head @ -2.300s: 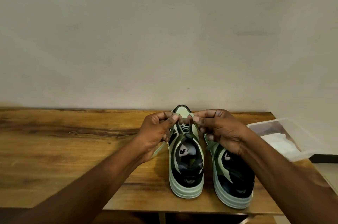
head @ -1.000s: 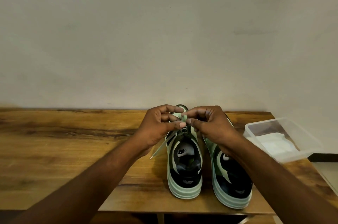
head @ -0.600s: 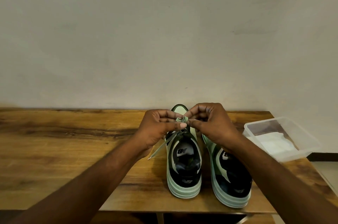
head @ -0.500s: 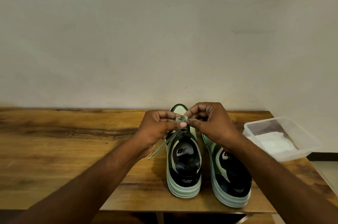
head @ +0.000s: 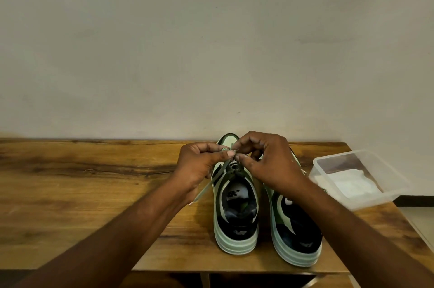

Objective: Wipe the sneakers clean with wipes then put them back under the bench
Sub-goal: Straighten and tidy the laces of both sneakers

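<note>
Two pale green and black sneakers stand side by side on the wooden bench (head: 82,193), heels toward me. Over the left sneaker (head: 236,222), my left hand (head: 199,165) pinches a loop of its green lace (head: 211,184), and a loose lace end trails down past my wrist. My right hand (head: 267,160) pinches the lace from the other side, fingertips meeting the left hand's above the tongue. The right sneaker (head: 296,233) is partly covered by my right forearm.
A clear plastic tub (head: 389,196) with white wipes (head: 352,182) inside sits at the bench's right end, overhanging the edge slightly. A plain wall rises right behind the bench. Floor shows at the lower right corner.
Both hands have drawn closer together over the left sneaker's laces and formed a loop; the lace end now hangs by my left wrist. The sneakers and tub stay put.
</note>
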Demonstrator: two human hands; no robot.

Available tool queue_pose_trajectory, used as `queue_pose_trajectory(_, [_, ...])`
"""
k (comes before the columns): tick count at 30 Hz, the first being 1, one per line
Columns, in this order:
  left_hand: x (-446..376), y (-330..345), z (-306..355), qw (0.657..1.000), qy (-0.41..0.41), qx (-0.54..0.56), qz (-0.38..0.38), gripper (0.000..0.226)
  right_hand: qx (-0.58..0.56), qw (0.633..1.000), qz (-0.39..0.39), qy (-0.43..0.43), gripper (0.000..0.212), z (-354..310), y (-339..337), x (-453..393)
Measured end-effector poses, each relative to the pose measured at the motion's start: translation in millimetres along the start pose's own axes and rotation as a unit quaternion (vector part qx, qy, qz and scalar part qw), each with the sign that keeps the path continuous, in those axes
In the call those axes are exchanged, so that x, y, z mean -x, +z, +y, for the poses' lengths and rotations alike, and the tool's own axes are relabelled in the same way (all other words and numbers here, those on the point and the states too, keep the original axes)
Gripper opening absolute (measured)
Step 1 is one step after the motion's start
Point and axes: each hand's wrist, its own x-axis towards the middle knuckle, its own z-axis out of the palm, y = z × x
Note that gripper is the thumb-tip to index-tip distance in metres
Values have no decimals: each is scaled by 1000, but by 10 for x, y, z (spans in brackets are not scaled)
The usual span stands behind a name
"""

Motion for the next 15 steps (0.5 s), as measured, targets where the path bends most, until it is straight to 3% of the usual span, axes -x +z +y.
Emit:
queue_pose_trajectory(6, [-18, -6, -43, 999, 3, -2, 42, 15, 63, 998, -7, -22, 40, 41, 54, 12])
queue_pose_trajectory(15, [-10, 44, -66, 998, 46, 13, 34, 19, 195, 980, 2, -45, 30, 37, 94, 7])
